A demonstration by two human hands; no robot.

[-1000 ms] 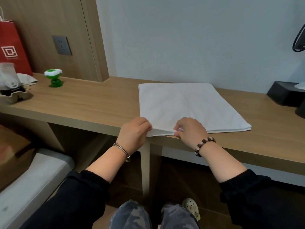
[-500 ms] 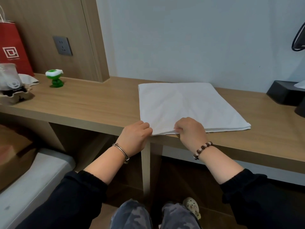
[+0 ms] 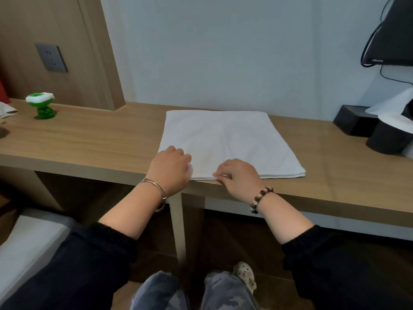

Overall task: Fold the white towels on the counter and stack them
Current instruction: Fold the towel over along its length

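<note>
A white towel (image 3: 225, 139) lies flat on the wooden counter (image 3: 89, 142), folded into a rectangle with layered edges showing at its near right corner. My left hand (image 3: 171, 170) rests on the towel's near left corner with fingers curled over the cloth. My right hand (image 3: 239, 175) pinches the near edge of the towel close to the counter's front lip. Both sleeves are black. I see only this one towel.
A green and white toy (image 3: 42, 106) stands at the back left of the counter. Black boxes (image 3: 357, 119) with white paper sit at the far right. A wall socket (image 3: 51, 57) is on the wood panel. A grey cushion (image 3: 24, 247) lies lower left.
The view has shifted right and closer. My left hand moved up onto the towel's near left corner; my right hand stays pinching the near edge.
</note>
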